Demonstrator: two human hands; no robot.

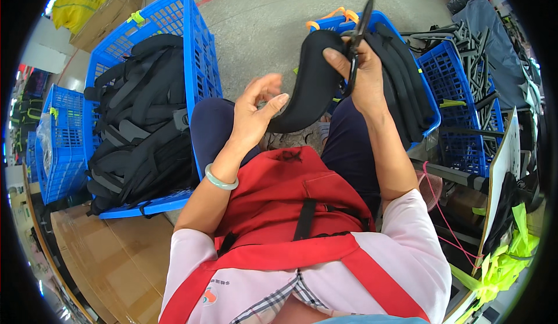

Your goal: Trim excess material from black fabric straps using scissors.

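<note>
In front of my knees hangs a curved black padded strap. My right hand grips its upper part, the thumb pressed on the pad. The same hand has black-handled scissors in its fingers, blades pointing up. My left hand is beside the strap's lower left edge, its fingers apart and slightly blurred. The left thumb comes up to the pad's edge; whether it touches is hard to tell. A blue crate just right of my right hand contains several similar black padded straps.
On the left stands a large blue crate heaped with black straps. A cardboard box sits below it. Further right, another blue crate bears grey tube-like strips. Yellow-green strips hang at the lower right.
</note>
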